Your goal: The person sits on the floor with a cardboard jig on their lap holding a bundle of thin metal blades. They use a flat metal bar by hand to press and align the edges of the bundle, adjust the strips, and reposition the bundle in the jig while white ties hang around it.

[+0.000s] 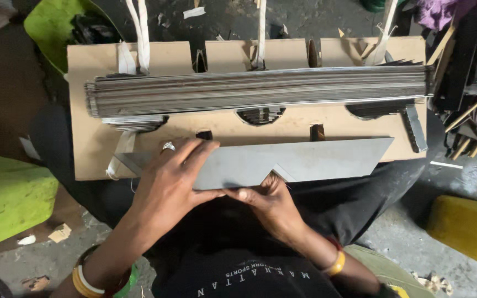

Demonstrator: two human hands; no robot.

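Observation:
A long flat grey metal sheet [327, 159] with slanted ends and a V-shaped notch in its near edge lies on a brown board [92, 149] across my lap. My left hand [167, 185], a ring on one finger, presses flat on the sheet's left part with the thumb under its near edge. My right hand [269, 201] grips the near edge beside the notch. Behind, a thick stack of similar grey sheets [260, 88] lies lengthwise on the board, held between white straps [139, 33].
Green plastic shapes [6, 193] sit at the left and a green tub [51, 25] at the far left. A yellow object [467, 229] lies at the right. Dark metal scraps and sticks [470, 83] pile up at the right edge. The floor is grey and littered.

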